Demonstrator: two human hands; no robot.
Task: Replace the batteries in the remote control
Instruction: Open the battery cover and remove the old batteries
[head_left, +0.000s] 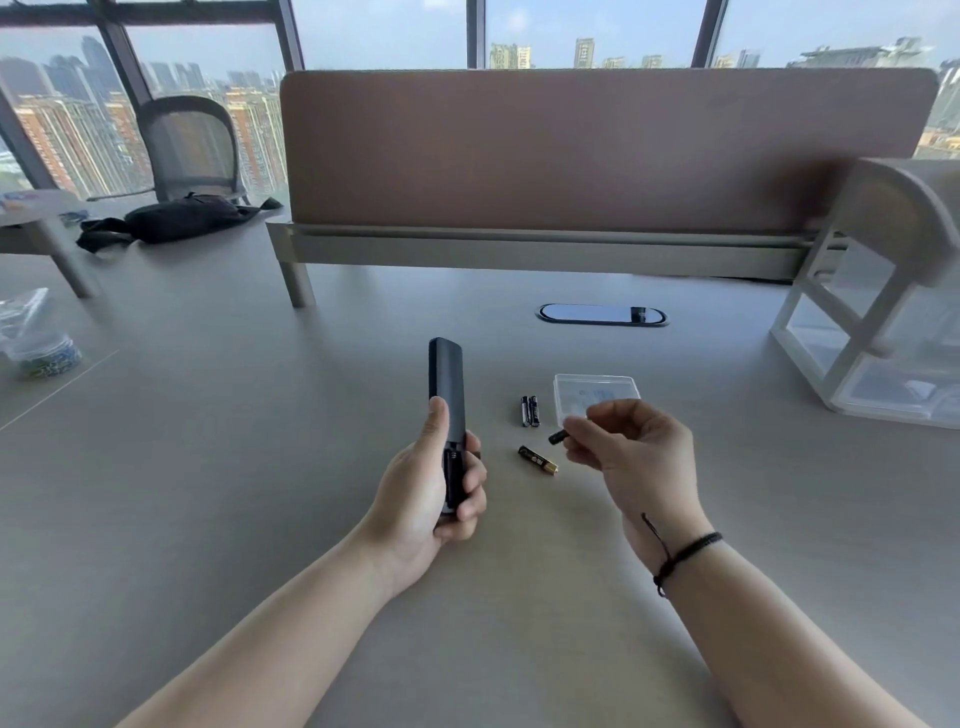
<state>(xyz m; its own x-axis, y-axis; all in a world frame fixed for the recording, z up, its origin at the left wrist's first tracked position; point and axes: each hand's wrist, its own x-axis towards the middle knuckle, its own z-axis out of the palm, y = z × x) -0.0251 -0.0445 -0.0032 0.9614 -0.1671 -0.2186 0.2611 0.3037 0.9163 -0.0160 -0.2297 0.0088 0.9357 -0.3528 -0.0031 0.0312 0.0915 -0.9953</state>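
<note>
Your left hand (434, 499) gripped the remote control (448, 410) by its lower end, thumb laid along its back and fingers curled around the right edge, the open battery bay facing you. The remote stood nearly upright, lifted off the desk (260, 415). Your right hand (631, 447), to the right of the remote, pinched a dark battery (557, 438) between its fingertips, its end pointing back toward the remote. A black-and-gold battery (538, 460) lay on the desk between the remote and your right hand. A pair of dark batteries (530, 411) lay side by side further right of the remote, just beside a clear plastic box (596, 392), which your right hand partly hid.
</note>
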